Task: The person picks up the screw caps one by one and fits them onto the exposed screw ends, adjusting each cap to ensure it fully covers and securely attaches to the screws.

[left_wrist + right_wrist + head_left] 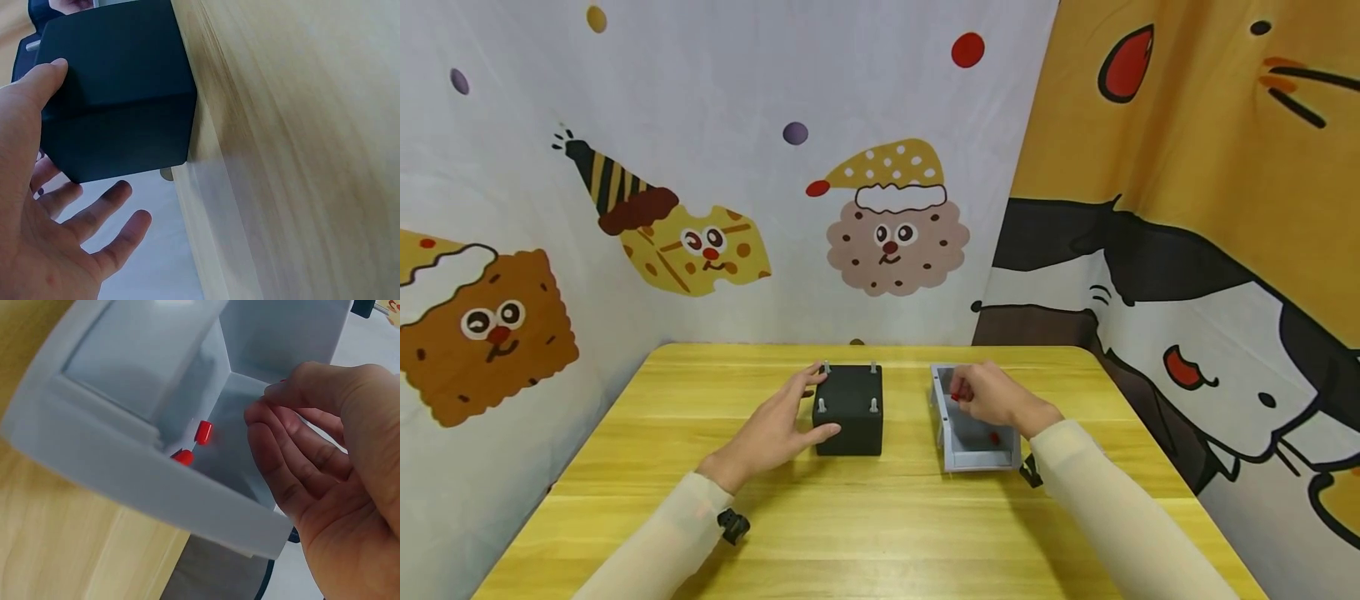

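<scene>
A black box [848, 425] stands on the table, with several short pale pins upright on its top. My left hand [775, 425] holds the box at its left side, thumb against the near face and index finger by the far left corner; the other fingers [115, 194] spread loose beyond it. Over a grey open-topped bin [981, 461], my right hand [996, 398] pinches a small red cap [955, 397] between thumb and fingertips, which mostly hide it. Two more red caps, one of them a shiny rounded cap [204, 432], lie on the bin's floor.
The wooden table [865, 533] carries the box and the bin side by side. Behind its far edge hangs a printed cloth [737, 100] with cartoon figures, and it continues along the right side. Each wrist wears a small black camera mount [733, 527].
</scene>
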`<state>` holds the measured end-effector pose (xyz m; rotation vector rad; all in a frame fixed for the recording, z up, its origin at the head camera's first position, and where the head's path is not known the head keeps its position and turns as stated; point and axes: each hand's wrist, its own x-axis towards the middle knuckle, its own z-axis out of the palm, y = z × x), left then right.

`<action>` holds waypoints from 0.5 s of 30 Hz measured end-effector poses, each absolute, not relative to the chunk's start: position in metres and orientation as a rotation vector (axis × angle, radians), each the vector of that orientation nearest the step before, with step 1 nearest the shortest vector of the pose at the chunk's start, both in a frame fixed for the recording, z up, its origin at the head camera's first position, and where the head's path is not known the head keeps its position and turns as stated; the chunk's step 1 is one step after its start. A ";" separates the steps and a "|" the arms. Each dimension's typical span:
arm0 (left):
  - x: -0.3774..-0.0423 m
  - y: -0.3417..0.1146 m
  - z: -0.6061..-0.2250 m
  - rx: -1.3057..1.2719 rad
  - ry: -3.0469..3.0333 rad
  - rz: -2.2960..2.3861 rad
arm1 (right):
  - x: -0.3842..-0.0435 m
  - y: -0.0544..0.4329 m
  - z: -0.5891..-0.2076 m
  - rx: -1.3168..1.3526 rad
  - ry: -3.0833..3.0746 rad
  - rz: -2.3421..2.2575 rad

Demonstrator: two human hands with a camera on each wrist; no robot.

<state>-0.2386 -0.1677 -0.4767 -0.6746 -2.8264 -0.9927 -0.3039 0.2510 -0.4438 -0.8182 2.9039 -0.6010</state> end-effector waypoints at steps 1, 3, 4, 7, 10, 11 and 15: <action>-0.238 -0.168 -0.477 -0.673 -2.827 -0.994 | -0.303 0.251 -0.444 -0.823 2.904 -0.609; -0.238 -0.168 -0.478 -0.673 -2.824 -0.991 | -0.301 0.252 -0.444 -0.827 2.910 -0.622; -0.239 -0.168 -0.478 -0.668 -2.826 -0.996 | -0.301 0.253 -0.444 -0.828 2.914 -0.631; -0.239 -0.168 -0.478 -0.674 -2.825 -1.005 | -0.300 0.255 -0.444 -0.821 2.927 -0.656; -0.240 -0.168 -0.479 -0.686 -2.819 -1.053 | -0.299 0.256 -0.444 -0.817 2.938 -0.676; -0.240 -0.168 -0.479 -0.691 -2.815 -1.073 | -0.298 0.257 -0.444 -0.819 2.943 -0.680; -0.240 -0.168 -0.481 -0.702 -2.797 -1.146 | -0.295 0.257 -0.445 -0.803 2.969 -0.694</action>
